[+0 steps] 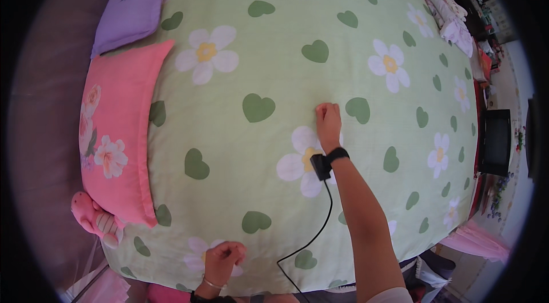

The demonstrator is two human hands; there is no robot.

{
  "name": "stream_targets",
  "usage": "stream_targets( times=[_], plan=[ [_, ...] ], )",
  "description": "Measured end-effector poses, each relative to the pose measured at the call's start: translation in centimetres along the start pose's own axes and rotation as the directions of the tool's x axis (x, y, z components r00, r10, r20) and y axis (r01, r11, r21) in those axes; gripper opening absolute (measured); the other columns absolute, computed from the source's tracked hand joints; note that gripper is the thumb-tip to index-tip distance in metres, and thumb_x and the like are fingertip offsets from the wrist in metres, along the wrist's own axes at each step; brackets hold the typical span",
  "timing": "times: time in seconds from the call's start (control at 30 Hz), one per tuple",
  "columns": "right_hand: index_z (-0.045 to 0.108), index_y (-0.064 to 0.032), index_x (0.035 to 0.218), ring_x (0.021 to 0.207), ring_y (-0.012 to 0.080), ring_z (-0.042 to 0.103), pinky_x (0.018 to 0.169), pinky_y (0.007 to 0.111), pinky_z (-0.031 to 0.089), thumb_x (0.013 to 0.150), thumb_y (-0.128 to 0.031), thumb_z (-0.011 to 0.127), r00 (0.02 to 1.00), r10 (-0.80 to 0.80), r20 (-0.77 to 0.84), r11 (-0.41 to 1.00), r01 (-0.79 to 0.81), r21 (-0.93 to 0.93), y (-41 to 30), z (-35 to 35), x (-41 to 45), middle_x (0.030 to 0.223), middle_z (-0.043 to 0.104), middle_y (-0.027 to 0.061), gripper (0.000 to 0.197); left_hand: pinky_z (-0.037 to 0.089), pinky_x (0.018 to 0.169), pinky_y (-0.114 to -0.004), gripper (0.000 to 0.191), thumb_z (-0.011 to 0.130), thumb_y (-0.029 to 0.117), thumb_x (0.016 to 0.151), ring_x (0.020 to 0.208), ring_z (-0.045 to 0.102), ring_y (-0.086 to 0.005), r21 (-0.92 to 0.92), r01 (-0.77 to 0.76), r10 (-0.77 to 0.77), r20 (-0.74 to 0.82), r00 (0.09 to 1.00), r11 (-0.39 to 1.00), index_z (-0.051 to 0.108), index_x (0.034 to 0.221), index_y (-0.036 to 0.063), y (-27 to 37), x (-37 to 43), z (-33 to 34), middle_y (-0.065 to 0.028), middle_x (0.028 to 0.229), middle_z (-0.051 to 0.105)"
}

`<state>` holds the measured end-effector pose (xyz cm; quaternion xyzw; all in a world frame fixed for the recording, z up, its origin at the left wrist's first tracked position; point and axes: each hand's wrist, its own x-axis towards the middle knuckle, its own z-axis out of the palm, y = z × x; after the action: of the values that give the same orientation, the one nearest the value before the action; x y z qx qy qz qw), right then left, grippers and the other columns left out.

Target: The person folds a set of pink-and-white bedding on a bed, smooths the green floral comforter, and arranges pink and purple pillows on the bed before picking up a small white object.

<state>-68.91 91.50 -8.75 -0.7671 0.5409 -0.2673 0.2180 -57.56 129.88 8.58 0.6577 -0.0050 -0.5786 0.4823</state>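
Observation:
A light green bed cover (274, 75), printed with white flowers and dark green hearts, lies broadly flat over the bed before me. My right hand (329, 120) is over its middle, beside a printed heart, with fingers curled in. No cloth shows drawn up in it, though its fingertips are partly hidden. A black strap with a small box (321, 166) is on that wrist, and a black cable (319, 228) runs from it towards me. Close to the near edge of the bed, my left hand (225, 258) has its fingers loosely curled, with nothing visible in them.
A pink flowered pillow (124, 131), a purple pillow (133, 2) and a pink plush toy (95, 218) lie along the left side. Folded patterned bedding (446, 15) lies at the far right corner. Past the right side stands a dark-screened television (496, 142). Pink netting (476, 240) hangs nearby.

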Motion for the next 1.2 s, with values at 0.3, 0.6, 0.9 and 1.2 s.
stream_targets(
  times=[0.3, 0.6, 0.9, 1.2],
  plan=[
    [0.055, -0.0053, 0.088, 0.075, 0.0065, 0.044, 0.07, 0.02, 0.037, 0.091, -0.009, 0.058, 0.597, 0.129, 0.792, 0.276, -0.789, 0.549, -18.0, -13.1, -19.4, 0.081, 0.048, -0.0037, 0.005, 0.039, 0.054, -0.02, 0.012, 0.061, 0.012, 0.09, 0.06, 0.052, -0.0084, -0.405, 0.068, -0.079, -0.011, 0.997, 0.912, 0.064, 0.092, 0.0006, 2.4, 2.1, 3.9, -0.0015, 0.072, 0.059],
    [0.055, -0.0053, 0.088, 0.088, 0.0094, 0.043, 0.082, 0.026, 0.036, 0.091, -0.009, 0.058, 0.596, 0.073, 0.8, -0.052, -0.799, 0.6, -18.6, -14.5, -23.0, 0.097, 0.044, -0.0019, 0.006, 0.041, 0.056, -0.021, 0.013, 0.064, 0.013, 0.089, 0.064, 0.055, -0.0079, -0.347, 0.016, -0.008, 0.025, 1.0, 0.938, 0.065, 0.091, 0.0009, 4.1, -1.2, 5.4, -0.0019, 0.072, 0.062],
    [0.061, -0.0014, 0.092, 0.088, 0.0099, 0.049, 0.075, 0.025, 0.046, 0.087, -0.001, 0.061, 0.757, 0.133, 0.639, 0.291, -0.646, 0.705, -19.9, -16.1, -23.5, 0.1, 0.045, 0.0019, 0.005, 0.043, 0.056, -0.019, 0.015, 0.066, 0.013, 0.087, 0.063, 0.056, -0.0058, -0.355, -0.033, 0.036, 0.001, 0.999, 0.934, 0.067, 0.094, 0.0009, 2.6, -3.3, 5.4, -0.0018, 0.074, 0.065],
    [0.066, -0.0025, 0.089, 0.081, 0.0103, 0.051, 0.075, 0.023, 0.043, 0.084, -0.001, 0.064, 0.85, 0.169, 0.5, 0.571, -0.497, 0.653, -21.4, -15.9, -24.7, 0.097, 0.047, 0.0038, 0.006, 0.042, 0.054, -0.019, 0.014, 0.067, 0.013, 0.087, 0.061, 0.054, -0.0051, -0.323, -0.055, 0.039, -0.058, 0.998, 0.945, 0.067, 0.092, 0.0002, 2.2, -3.8, 4.5, -0.0014, 0.072, 0.064]
  ],
)
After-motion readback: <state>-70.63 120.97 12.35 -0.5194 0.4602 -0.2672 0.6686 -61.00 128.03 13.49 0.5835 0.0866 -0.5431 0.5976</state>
